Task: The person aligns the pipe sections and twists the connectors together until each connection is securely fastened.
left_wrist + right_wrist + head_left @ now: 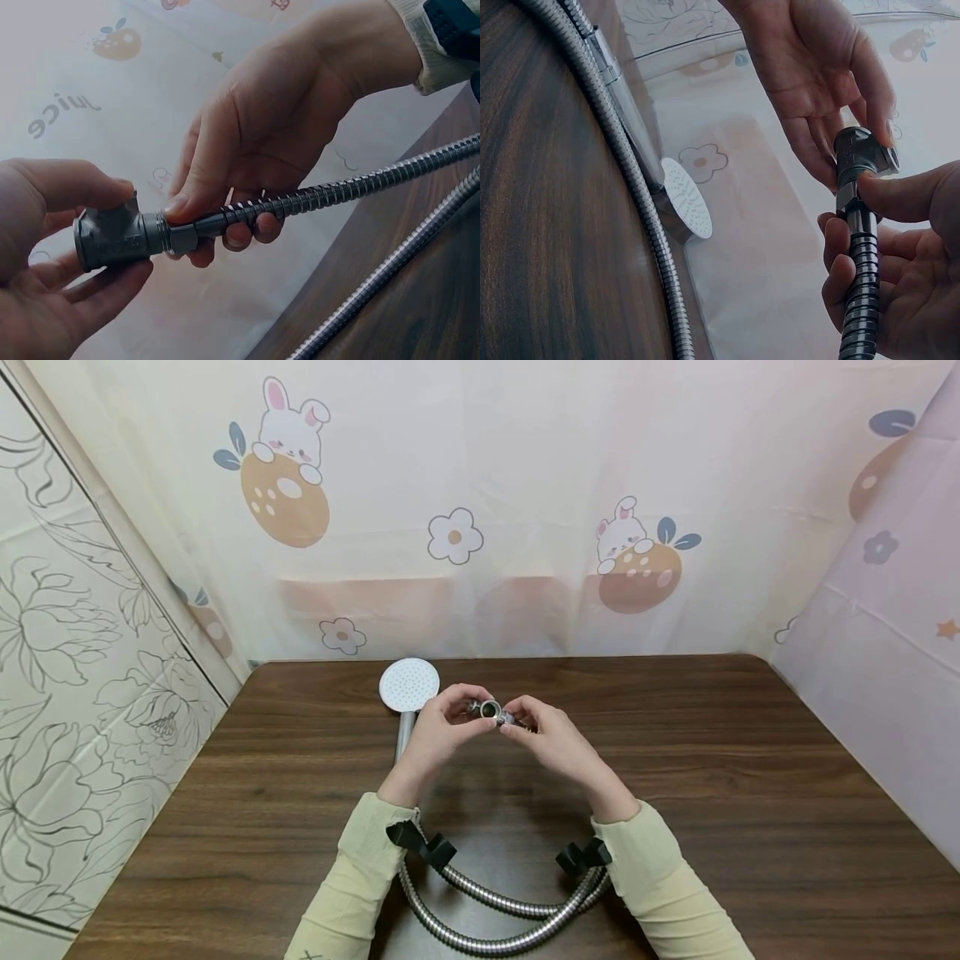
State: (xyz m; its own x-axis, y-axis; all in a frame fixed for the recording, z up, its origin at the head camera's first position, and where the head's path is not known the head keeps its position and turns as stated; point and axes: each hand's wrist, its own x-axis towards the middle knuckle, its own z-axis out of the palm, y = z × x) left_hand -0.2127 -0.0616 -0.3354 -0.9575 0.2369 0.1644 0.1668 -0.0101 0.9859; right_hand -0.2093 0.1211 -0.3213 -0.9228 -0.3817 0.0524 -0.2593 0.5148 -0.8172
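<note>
A metal tee fitting (pixel 112 238) is pinched between the thumb and fingers of my left hand (pixel 438 731). Its round side opening (pixel 490 709) faces up toward the head camera. Joined at one end of the fitting is the hex nut (pixel 182 238) of a ribbed metal shower hose (pixel 315 199). My right hand (pixel 555 739) grips the hose end, thumb at the nut and fingers curled under the hose, as the right wrist view also shows. How far the nut is threaded on cannot be told.
A hand shower (pixel 408 685) with a white dotted face lies on the wooden table (pixel 750 793), left of the hands. The hose loops (pixel 487 943) across the table between the forearms. A printed curtain (pixel 525 460) hangs behind the table's far edge.
</note>
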